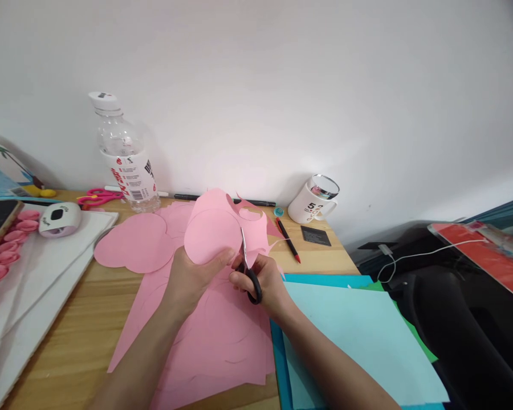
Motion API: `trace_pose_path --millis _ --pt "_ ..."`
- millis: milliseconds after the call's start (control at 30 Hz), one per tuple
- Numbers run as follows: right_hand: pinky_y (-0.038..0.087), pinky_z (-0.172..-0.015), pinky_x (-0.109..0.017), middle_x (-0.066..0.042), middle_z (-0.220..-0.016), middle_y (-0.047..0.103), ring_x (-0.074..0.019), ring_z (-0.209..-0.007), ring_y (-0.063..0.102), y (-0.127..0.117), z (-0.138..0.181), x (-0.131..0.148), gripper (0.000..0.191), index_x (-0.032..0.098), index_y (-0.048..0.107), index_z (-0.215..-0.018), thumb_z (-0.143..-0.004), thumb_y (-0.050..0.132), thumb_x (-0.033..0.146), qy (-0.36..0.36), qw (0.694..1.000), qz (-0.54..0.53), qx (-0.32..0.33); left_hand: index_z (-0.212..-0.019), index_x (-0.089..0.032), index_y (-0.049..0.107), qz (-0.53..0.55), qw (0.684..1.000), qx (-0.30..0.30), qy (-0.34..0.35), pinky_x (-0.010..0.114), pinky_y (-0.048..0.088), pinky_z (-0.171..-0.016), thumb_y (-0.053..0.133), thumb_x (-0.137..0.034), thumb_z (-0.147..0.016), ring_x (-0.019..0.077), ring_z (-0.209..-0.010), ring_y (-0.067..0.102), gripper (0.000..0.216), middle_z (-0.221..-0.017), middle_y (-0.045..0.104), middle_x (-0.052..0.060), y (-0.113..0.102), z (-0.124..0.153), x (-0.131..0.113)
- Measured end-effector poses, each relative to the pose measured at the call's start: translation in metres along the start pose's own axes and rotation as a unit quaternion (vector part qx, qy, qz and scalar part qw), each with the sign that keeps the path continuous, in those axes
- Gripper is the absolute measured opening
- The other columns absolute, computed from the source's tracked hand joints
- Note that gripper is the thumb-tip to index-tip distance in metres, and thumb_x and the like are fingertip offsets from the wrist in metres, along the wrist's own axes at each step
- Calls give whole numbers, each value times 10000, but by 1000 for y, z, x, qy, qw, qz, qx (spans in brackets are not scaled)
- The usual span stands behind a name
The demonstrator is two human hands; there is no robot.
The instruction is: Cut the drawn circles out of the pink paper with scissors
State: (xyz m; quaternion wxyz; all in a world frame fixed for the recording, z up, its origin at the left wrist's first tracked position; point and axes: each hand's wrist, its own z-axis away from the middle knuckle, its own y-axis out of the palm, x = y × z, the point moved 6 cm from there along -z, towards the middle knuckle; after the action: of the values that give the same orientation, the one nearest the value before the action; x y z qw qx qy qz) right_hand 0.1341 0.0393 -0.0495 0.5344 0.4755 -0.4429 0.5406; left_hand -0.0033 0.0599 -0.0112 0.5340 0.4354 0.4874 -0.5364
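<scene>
My left hand [196, 276] grips a piece of pink paper [214, 230] with rounded edges, its thumb pressed on the front. In my right hand [263, 282] are black-handled scissors [255, 287], with fingers in the loops. Their blades point up and away from me, at the right edge of the held paper. Curled pink offcuts [254, 230] hang just right of the blades. Below both hands lie pink sheets [222, 347] with curved pencil lines. Left of my left hand rests a cut pink shape with rounded lobes [132, 242].
Along the wall stand a plastic bottle [126, 154] and a white mug [312, 199]. Pink scissors [99, 197], a red-and-black pen [288, 241] and a dark card [315, 235] lie nearby. Light blue paper [359, 341] covers the right front; white boards [38, 290] are at left.
</scene>
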Motion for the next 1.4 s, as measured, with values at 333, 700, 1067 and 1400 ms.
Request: trace_pose_path --millis 333,700,1067,1400 --pt "296 -434 -207 31 -571 497 -77 -498 382 -4 0 9 365 162 508 -613 -525 808 350 -20 1000 12 16 -826 -126 700 -10 999 41 -8 352 554 -669 739 -296 -557 274 -810 673 321 -792 729 82 1 -2 1" --pt "277 -418 -200 43 -513 464 -73 -469 359 -7 1 10 354 160 499 -569 -512 803 332 2 998 58 -10 -868 -139 707 -9 999 44 0 344 533 -659 721 -302 -573 266 -811 664 337 -804 725 74 2 -2 5" --pt "267 -408 -200 58 -491 406 -62 -449 306 -3 1 12 354 168 472 -537 -550 781 342 -10 999 29 17 -703 -147 693 7 999 40 -11 328 525 -637 714 -291 -552 253 -763 664 210 -753 720 73 4 -1 1" --pt "270 -434 -204 48 -548 460 -64 -466 343 -6 -1 6 314 165 481 -584 -563 772 279 -13 1000 17 18 -735 -147 692 27 999 42 -9 328 531 -657 730 -301 -541 248 -781 661 251 -770 722 70 3 -1 1"
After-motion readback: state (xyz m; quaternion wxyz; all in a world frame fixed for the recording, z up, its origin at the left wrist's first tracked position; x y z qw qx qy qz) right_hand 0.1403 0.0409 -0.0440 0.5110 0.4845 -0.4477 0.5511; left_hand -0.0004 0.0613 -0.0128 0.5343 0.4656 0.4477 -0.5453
